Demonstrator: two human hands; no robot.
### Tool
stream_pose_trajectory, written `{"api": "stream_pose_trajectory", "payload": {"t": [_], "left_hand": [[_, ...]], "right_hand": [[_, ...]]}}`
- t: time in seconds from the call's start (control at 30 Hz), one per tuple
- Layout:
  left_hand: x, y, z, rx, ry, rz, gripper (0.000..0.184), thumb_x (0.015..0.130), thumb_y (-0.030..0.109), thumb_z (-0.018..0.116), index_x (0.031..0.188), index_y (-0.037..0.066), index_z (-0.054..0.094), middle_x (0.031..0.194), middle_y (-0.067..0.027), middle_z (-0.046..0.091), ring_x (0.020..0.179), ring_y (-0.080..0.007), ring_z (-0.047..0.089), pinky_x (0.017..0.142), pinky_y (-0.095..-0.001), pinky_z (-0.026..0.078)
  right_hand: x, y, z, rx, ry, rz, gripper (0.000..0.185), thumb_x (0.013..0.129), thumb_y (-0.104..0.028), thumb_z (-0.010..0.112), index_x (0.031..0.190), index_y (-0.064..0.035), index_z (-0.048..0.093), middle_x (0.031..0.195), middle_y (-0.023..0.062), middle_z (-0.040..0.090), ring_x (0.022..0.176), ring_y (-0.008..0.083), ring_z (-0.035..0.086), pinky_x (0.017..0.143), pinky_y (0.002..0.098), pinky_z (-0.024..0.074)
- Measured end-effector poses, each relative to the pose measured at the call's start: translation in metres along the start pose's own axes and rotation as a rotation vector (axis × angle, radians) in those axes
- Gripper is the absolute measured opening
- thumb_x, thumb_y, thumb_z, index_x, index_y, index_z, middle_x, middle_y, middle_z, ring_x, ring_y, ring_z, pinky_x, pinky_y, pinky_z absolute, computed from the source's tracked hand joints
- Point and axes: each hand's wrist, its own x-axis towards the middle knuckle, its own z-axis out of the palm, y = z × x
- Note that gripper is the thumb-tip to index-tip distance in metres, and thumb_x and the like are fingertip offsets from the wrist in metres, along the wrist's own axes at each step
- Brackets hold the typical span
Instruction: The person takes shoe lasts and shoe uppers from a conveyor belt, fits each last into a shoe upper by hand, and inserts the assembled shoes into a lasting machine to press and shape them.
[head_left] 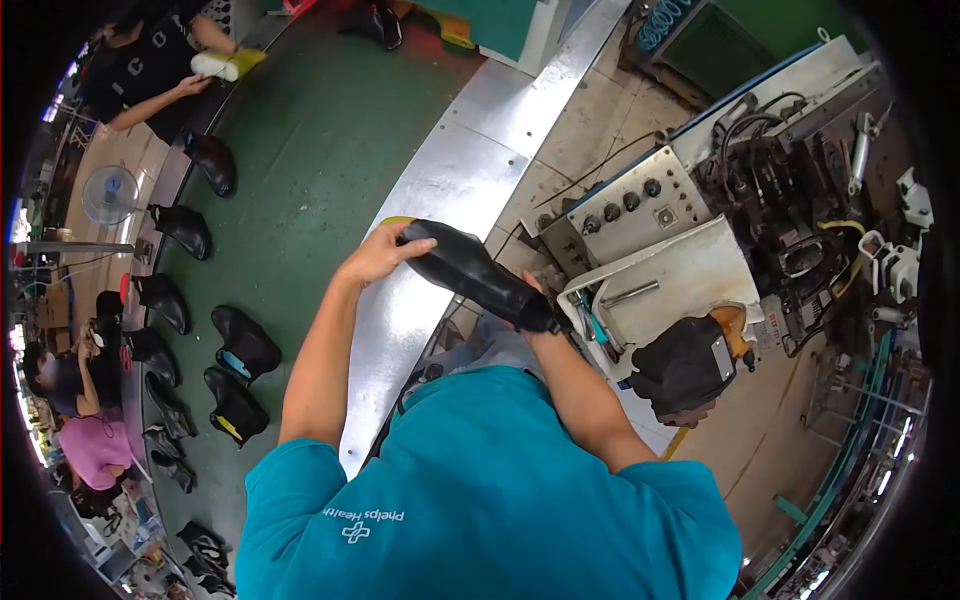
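Note:
A black leather boot lies across the space in front of my chest, with some yellow showing at its left end. My left hand grips that left end, thumb over the top. At the other end my right hand holds the boot from beneath and the side; part of its fingers is hidden behind the leather. The boot is above the edge of a shiny metal strip.
Several black boots stand along the green conveyor surface on my left. A machine with a knobbed control panel and a white tray holding tools is at my right. A co-worker handles a white and yellow piece.

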Motion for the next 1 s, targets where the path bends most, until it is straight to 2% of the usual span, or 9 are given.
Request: {"api": "stream_pose_trajectory", "payload": {"t": [0.03,0.17,0.33,0.5,0.57,0.73,0.8,0.9,1.0], "left_hand": [[0.003,0.0,-0.004,0.038,0.053,-0.019,0.037,0.092,0.028,0.077,0.11,-0.002,0.071,0.097,-0.0048,0.073,0.092,-0.0119,0.065,0.087,-0.0293,0.05],[0.005,-0.029,-0.031,-0.063,0.275,-0.134,0.035,0.09,0.03,0.078,0.101,-0.003,0.074,0.089,-0.003,0.073,0.08,-0.0097,0.065,0.077,-0.0258,0.051],[0.009,-0.067,-0.031,-0.107,0.436,-0.233,0.034,0.09,0.033,0.08,0.094,0.0,0.073,0.087,-0.0021,0.072,0.076,-0.0078,0.062,0.071,-0.0253,0.048],[0.027,-0.074,-0.013,-0.178,0.631,-0.121,0.026,0.09,0.028,0.08,0.09,0.003,0.071,0.083,0.0001,0.069,0.073,-0.0065,0.058,0.069,-0.0232,0.046],[0.033,-0.091,-0.014,-0.17,0.677,-0.137,0.027,0.09,0.028,0.08,0.087,0.003,0.07,0.082,0.0005,0.069,0.073,-0.0065,0.057,0.069,-0.023,0.046],[0.054,-0.127,-0.004,-0.361,1.076,-0.004,0.026,0.089,0.028,0.081,0.092,0.005,0.068,0.093,-0.0024,0.07,0.081,-0.007,0.06,0.075,-0.0232,0.047],[0.053,-0.117,-0.003,-0.393,0.995,-0.044,0.04,0.09,0.038,0.079,0.104,0.002,0.067,0.099,-0.0062,0.071,0.088,-0.0108,0.063,0.079,-0.0257,0.049],[0.05,-0.093,0.003,0.155,0.921,-0.229,0.065,0.086,0.049,0.078,0.112,-0.009,0.065,0.107,-0.0188,0.071,0.099,-0.0261,0.066,0.093,-0.0359,0.05],[0.054,-0.077,0.017,0.109,1.04,-0.19,0.058,0.087,0.045,0.078,0.11,-0.007,0.066,0.11,-0.0194,0.071,0.101,-0.0262,0.066,0.093,-0.0362,0.049]], "right_hand": [[0.046,0.009,-0.039,0.225,-0.332,0.085,0.068,0.103,-0.058,0.04,0.131,-0.0007,0.062,0.124,0.0162,0.07,0.11,0.0305,0.069,0.099,0.0422,0.0533],[0.085,0.015,-0.01,0.186,-0.298,0.09,0.074,0.103,-0.059,0.038,0.131,0.0059,0.06,0.122,0.0182,0.07,0.111,0.0308,0.068,0.102,0.0405,0.0517],[0.102,0.014,0.003,0.114,-0.118,0.137,0.061,0.104,-0.049,0.041,0.11,0.0051,0.069,0.103,0.0163,0.075,0.09,0.0291,0.073,0.088,0.0385,0.0575],[0.108,0.015,0.002,0.074,0.015,0.037,0.047,0.098,-0.04,0.056,0.102,0.0037,0.071,0.096,0.0136,0.075,0.082,0.0249,0.072,0.079,0.0368,0.0569],[0.096,0.006,0.018,-0.412,0.388,-0.058,0.031,0.095,-0.028,0.061,0.097,0.0016,0.071,0.092,0.0102,0.074,0.079,0.0218,0.072,0.074,0.0342,0.0565],[0.12,0.015,-0.008,-0.341,0.445,-0.021,0.024,0.089,-0.023,0.065,0.091,0.0003,0.072,0.084,0.0078,0.073,0.067,0.0182,0.069,0.062,0.0312,0.0544],[0.122,0.014,-0.01,-0.406,0.452,-0.048,0.034,0.082,-0.029,0.073,0.089,0.0047,0.073,0.088,0.0102,0.074,0.071,0.0191,0.069,0.066,0.0339,0.0535],[0.118,0.016,-0.004,-0.266,0.455,-0.066,0.026,0.082,-0.024,0.072,0.086,0.0011,0.07,0.083,0.0086,0.071,0.069,0.0189,0.068,0.063,0.0352,0.053],[0.111,0.007,0.011,-0.06,0.498,-0.122,0.02,0.085,-0.021,0.07,0.081,-0.0022,0.065,0.078,0.0063,0.067,0.066,0.019,0.065,0.061,0.0357,0.0523]]}}
